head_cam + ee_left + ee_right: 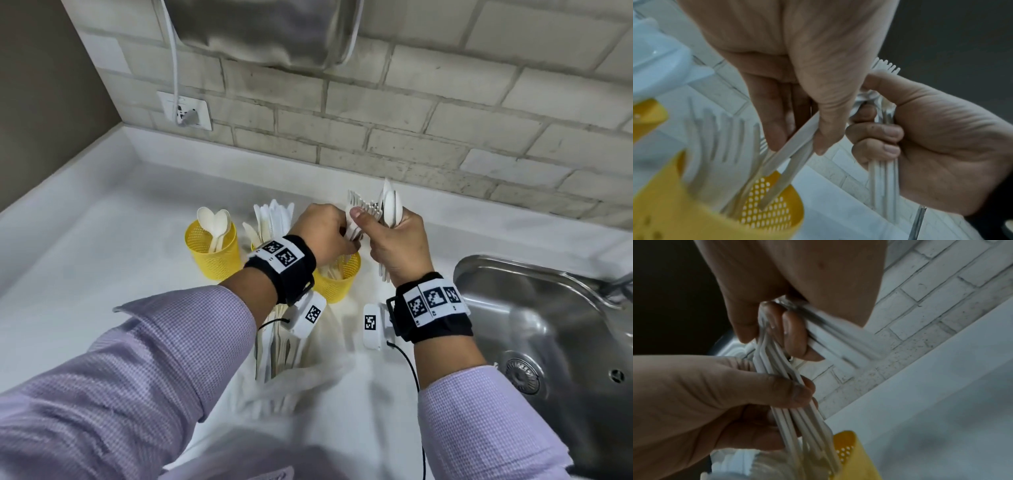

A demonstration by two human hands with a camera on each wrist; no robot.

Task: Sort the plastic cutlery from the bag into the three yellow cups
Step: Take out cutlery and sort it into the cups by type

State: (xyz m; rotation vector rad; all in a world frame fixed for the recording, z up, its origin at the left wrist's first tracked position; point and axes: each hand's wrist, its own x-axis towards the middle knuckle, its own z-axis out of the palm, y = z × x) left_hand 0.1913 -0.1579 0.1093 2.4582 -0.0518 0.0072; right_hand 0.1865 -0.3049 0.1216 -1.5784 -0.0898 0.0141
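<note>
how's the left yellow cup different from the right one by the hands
The left yellow cup stands clear of both hands and holds spoons, bowls up. The right yellow cup sits partly hidden under the left hand, with pale handles inside; their type is unclear. Both are perforated yellow cups on the white counter.

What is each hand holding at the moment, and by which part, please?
Right hand: a mixed cutlery bundle, by its handles. Left hand: forks, pinched mid-handle.
</note>
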